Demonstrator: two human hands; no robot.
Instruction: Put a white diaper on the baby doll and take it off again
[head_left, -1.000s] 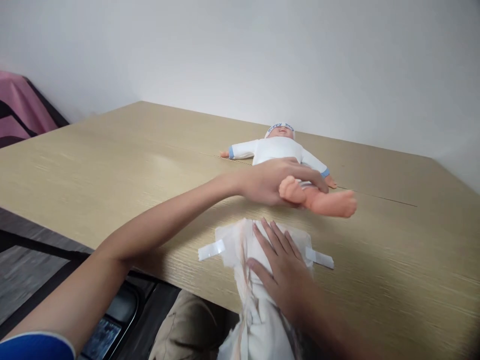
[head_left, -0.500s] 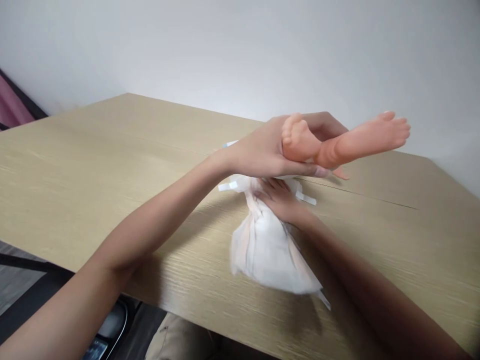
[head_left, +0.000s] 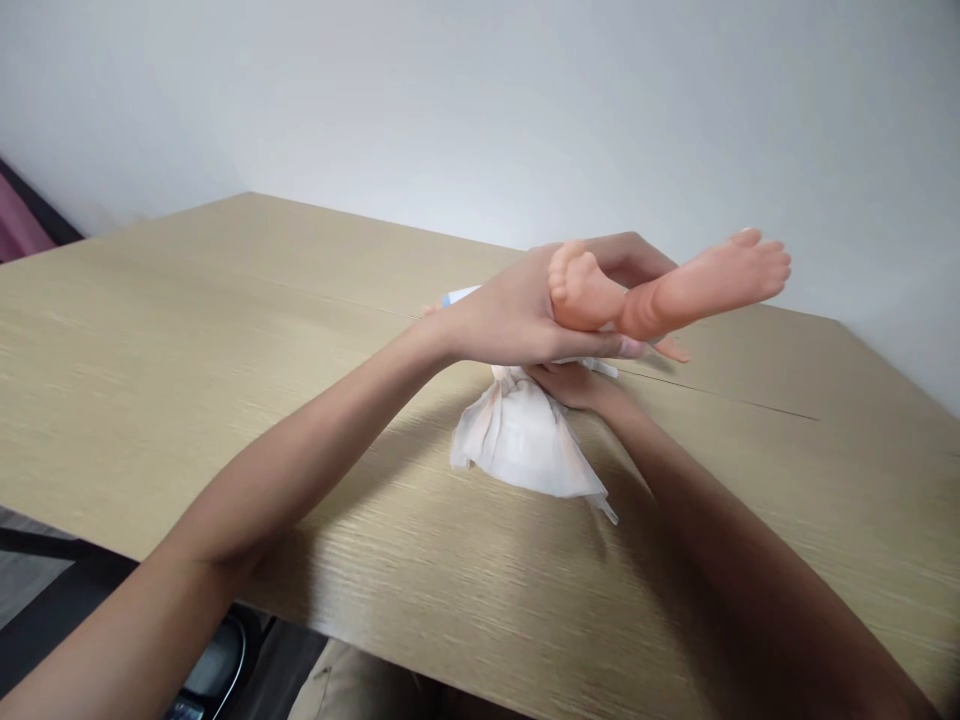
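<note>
My left hand (head_left: 517, 305) is closed around the legs of a baby doll and holds them up off the table. The doll's two feet (head_left: 709, 288) stick out past my fingers toward the right. Below, my right hand (head_left: 566, 383) grips a white diaper (head_left: 525, 440) close under the raised legs; its fingertips are hidden there. The diaper is bunched at my hand, and its loose end fans out toward me. A white tab (head_left: 604, 368) shows just right of my wrist. Most of the doll's body lies hidden behind my left hand.
The wooden table (head_left: 225, 330) has a thin seam running across it and meets a pale wall (head_left: 480, 110) at the back. Something pink and black (head_left: 26, 220) stands at the far left. A dark chair part (head_left: 67, 610) sits below the front edge.
My right hand has moved forward with the diaper, further under the doll's legs, so less of the diaper shows. The left hand still holds the legs up.
</note>
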